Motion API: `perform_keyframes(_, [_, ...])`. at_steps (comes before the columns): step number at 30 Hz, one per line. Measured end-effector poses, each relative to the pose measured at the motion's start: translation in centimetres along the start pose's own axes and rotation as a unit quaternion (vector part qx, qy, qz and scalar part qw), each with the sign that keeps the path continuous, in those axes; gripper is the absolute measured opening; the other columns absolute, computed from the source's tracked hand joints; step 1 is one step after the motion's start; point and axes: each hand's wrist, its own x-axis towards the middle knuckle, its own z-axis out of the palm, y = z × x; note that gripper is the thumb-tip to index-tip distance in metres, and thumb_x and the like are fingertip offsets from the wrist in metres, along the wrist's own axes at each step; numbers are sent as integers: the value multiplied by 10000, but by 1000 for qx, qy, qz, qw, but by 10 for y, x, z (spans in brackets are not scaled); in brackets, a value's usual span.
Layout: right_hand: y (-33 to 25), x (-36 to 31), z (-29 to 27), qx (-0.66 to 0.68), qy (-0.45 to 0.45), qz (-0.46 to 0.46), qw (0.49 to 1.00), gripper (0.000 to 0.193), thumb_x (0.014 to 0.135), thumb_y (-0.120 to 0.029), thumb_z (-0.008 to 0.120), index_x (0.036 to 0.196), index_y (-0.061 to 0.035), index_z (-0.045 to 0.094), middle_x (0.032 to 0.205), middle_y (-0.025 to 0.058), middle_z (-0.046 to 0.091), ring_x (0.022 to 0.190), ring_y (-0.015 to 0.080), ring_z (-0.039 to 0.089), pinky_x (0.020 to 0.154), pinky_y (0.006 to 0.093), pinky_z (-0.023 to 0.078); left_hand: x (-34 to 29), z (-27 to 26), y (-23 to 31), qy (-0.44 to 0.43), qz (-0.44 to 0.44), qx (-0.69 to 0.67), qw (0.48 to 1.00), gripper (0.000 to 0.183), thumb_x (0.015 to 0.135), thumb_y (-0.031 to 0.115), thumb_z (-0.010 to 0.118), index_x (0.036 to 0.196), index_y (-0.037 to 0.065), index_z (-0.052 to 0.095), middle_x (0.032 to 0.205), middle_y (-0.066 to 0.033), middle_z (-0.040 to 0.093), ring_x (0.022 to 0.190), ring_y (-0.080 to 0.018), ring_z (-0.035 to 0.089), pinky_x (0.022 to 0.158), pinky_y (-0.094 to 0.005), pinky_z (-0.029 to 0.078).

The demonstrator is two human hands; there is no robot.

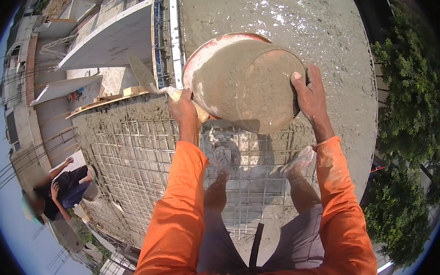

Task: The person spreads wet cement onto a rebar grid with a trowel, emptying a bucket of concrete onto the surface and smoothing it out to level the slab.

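A concrete-smeared bucket (242, 83) is tipped over in front of me, its base facing me and its reddish rim pointing away to the far left. My right hand (310, 96) grips the bucket at the edge of its base. On the other side, my left hand (184, 113) is closed round the pale handle of a trowel (141, 71) and bears against the bucket near its rim. The trowel's grey blade sticks out past the formwork edge. Wet grey concrete (329, 35) spreads beyond the bucket; whether any is pouring out is hidden.
Steel mesh (135, 147) lies under my feet, partly covered by concrete. A boarded formwork edge (159, 40) and a white strip (175, 34) run along the far left. Another person (62, 192) sits at the left. Trees (408, 85) stand beyond the slab's right edge.
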Motion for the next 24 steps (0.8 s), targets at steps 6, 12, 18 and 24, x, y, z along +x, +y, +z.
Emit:
perform_keyframes(6, [-92,-25,6,-30,-72,-20,997,556,788,-442,590,1119,-5,502,974,187,497,954,335,504,799,416,419,-15,-71,15,35,-109,-40,993,205,793,107,542,939,-38,559,895,-135,601,794,-267,613,656,-357,505])
perform_keyframes(12, [-175,-62,-17,7,-137,-100,986,617,742,-415,631,1195,-25,480,977,153,484,955,306,497,787,423,442,-84,-92,70,35,-100,-45,993,221,819,132,527,984,-13,546,904,-116,598,824,-257,607,671,-356,500])
perform_keyframes(18, [-178,-69,-78,79,-145,-76,983,651,754,-441,617,1245,-44,459,992,157,476,971,312,484,834,408,413,-155,-73,143,44,-80,-106,990,231,830,152,525,1007,2,538,893,-98,595,820,-238,603,669,-346,495])
perform_keyframes(24, [-119,-88,-117,169,-260,30,950,665,809,-401,557,1312,-9,370,1218,229,419,1142,359,421,958,400,348,-218,-152,233,76,-37,-91,992,250,849,177,517,1050,28,521,852,-65,581,792,-196,587,659,-319,484])
